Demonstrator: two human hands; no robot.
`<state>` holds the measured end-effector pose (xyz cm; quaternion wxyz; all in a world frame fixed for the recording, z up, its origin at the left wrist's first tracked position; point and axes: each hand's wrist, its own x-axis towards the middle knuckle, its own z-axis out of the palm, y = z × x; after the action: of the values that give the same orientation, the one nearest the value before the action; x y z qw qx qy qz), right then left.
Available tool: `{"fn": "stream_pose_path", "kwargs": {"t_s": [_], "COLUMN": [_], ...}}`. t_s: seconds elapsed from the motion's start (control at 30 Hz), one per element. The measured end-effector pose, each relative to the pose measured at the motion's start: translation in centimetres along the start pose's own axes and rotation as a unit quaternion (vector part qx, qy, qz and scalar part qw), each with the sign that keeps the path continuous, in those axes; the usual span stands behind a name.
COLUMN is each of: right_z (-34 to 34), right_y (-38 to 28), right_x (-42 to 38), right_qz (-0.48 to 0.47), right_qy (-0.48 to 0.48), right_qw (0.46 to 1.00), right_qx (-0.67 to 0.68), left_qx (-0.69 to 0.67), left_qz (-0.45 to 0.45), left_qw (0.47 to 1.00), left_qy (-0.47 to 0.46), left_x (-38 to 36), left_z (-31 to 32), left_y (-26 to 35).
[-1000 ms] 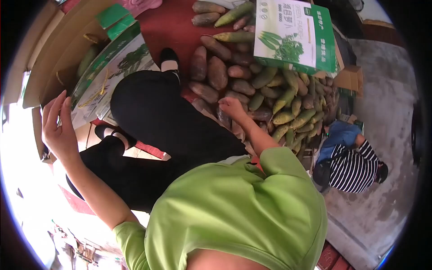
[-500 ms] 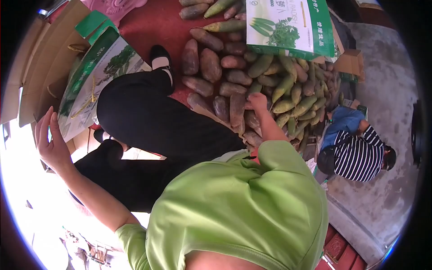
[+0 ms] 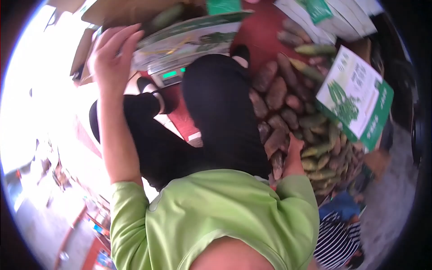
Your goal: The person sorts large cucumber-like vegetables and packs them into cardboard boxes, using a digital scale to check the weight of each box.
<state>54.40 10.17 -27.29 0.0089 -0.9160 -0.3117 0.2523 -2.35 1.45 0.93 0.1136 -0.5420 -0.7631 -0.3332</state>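
Note:
My left hand is raised in front of the printed carton, its fingers loosely bent and apart with nothing in them. Low on the right, my right hand is down among the radishes, right beside a brownish-purple radish that seems wrapped in film. Its fingers are blurred and partly hidden, so I cannot tell whether they grip it. Green radishes are heaped just right of that hand. A long green radish lies inside the open carton, and a scale with a lit green display shows below it.
A white and green radish carton lies over the pile's right side. More cartons stand at the back right. My black-trousered knees are between the scale and the radishes. Another person in a striped top is at lower right.
The view has swung left, so the carton, radishes and co-worker sit farther right. My left hand has risen in the view. My right hand stays low among the radishes.

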Motion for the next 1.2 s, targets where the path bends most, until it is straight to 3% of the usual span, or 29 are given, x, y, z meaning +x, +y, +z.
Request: {"fn": "stream_pose_path", "kwargs": {"t_s": [0.07,0.13,0.2,0.23,0.33,0.4,0.43,0.5,0.63,0.7,0.87,0.9,0.97,1.03,1.17,1.2], "right_z": [2.1,1.4,3.9,4.2,3.8,2.1,1.5,0.2,-1.6,-3.3,-5.8,-5.9,-6.7,-7.7,-8.4,-9.4], "right_y": [2.6,2.8,7.0,6.8,5.7,5.0,4.4,2.6,4.2,4.1,3.5,3.5,3.4,4.4,6.5,6.0], "right_x": [4.5,4.3,10.3,11.3,12.1,9.9,8.7,3.8,-0.6,-3.0,-5.1,-3.7,-3.2,-3.4,-1.2,-2.4], "right_qz": [-0.039,-0.082,-0.201,-0.213,-0.092,-0.010,-0.014,0.056,0.048,-0.007,-0.059,0.062,0.182,0.219,0.247,0.204], "right_qy": [0.021,-0.014,-0.079,-0.084,-0.128,-0.166,-0.165,-0.222,-0.234,-0.297,-0.343,-0.375,-0.396,-0.477,-0.451,-0.454], "right_qw": [0.993,0.992,0.976,0.973,0.976,0.986,0.986,0.961,0.967,0.952,0.932,0.920,0.896,0.830,0.828,0.835], "right_qx": [-0.106,-0.095,0.038,0.035,-0.148,0.011,0.006,0.153,0.089,0.072,0.100,0.092,0.083,0.192,0.225,0.234], "left_qx": [-0.008,0.004,0.021,0.024,0.007,0.019,0.017,0.016,-0.012,-0.007,-0.005,-0.005,-0.018,-0.018,0.055,0.055], "left_qz": [-0.006,-0.011,0.009,0.013,-0.005,-0.008,0.001,0.008,0.022,0.011,0.047,0.045,0.056,0.033,-0.024,-0.053], "left_qw": [1.000,0.999,0.999,0.999,1.000,1.000,1.000,1.000,0.999,1.000,0.998,0.998,0.998,0.998,0.998,0.997], "left_qy": [0.021,0.037,0.032,0.023,0.015,0.019,0.021,0.023,0.027,0.019,0.031,0.035,0.036,0.044,0.017,-0.003], "left_x": [-0.1,-0.2,-0.3,-0.4,-0.2,-0.3,-0.3,-0.3,-0.2,0.0,0.0,-0.1,0.1,0.1,-0.7,-0.7], "left_z": [0.0,0.2,0.0,-0.1,-0.4,-0.4,-0.4,-0.8,-2.2,-1.7,-1.3,-1.6,-1.6,-1.9,-1.7,-1.9], "left_y": [0.0,0.1,0.1,0.1,1.2,1.0,0.9,0.8,1.5,1.1,0.4,0.3,0.1,0.3,-0.6,-0.5]}}
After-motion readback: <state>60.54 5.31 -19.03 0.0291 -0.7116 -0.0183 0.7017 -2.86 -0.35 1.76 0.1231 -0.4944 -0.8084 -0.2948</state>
